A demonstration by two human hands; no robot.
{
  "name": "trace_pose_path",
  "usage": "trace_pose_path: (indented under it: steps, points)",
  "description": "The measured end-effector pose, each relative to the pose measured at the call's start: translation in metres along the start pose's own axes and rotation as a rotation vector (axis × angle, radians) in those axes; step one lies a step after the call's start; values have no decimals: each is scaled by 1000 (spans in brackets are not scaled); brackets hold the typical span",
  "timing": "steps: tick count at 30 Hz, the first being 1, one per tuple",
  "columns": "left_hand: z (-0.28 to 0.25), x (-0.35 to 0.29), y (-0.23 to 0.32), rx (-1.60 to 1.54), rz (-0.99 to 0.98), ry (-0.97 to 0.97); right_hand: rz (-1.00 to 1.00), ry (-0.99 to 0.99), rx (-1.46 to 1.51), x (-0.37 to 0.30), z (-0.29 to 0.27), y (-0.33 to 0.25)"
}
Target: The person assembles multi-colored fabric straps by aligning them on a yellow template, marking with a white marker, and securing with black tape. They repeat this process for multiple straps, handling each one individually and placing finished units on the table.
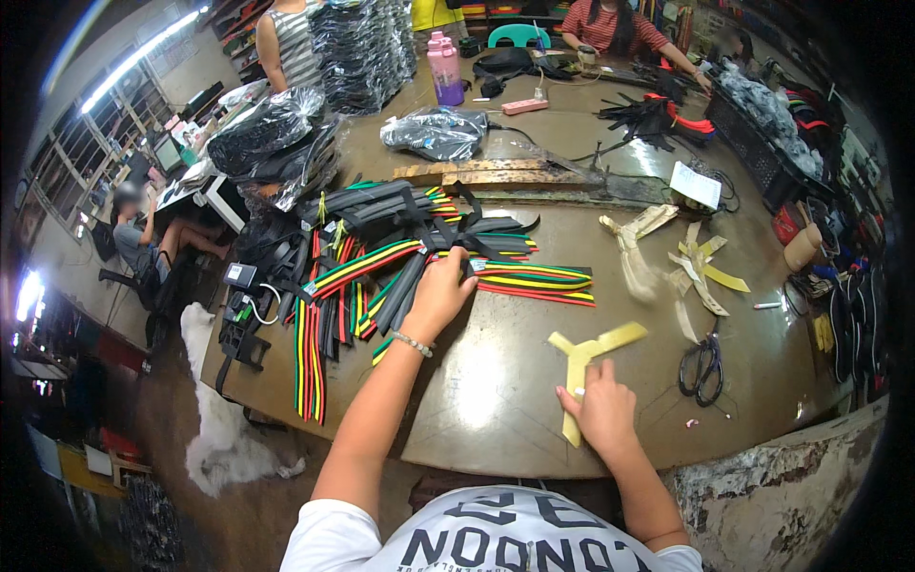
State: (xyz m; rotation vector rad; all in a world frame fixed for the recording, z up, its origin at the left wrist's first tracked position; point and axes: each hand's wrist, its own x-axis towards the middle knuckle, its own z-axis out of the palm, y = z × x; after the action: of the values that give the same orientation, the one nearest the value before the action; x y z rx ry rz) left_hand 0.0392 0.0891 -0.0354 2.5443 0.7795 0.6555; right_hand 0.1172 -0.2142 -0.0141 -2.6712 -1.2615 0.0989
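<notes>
the left hand (438,296) is closed around a striped strap bundle (534,283) on the worktop (505,439), its fingertips partly hidden. red, yellow and green bands stretch toward three o'clock from it. at four o'clock from that hand, the right hand (606,410) grasps the stem of a yellow y-shaped piece (578,367) between thumb and fingers. scissors (703,355) lie between two and three o'clock from the right hand; more cut strips (706,274) sit at one o'clock.
</notes>
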Motion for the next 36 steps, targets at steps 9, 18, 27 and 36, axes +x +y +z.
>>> trace_pose_path:
  steps: [9, 18, 27, 36]
  points:
    - [-74, -1, 49, -187, 146, 71, -483, 47, 208, -31, -20, 7]
    - [-10, -118, 73, 22, 446, -267, -482, -132, 779, -47, -66, 32]
    - [1, -109, 61, 144, 438, -214, -406, -98, 611, -1, 19, 31]
    - [0, -90, 42, 289, 268, -193, -406, -138, 602, 7, 7, 14]
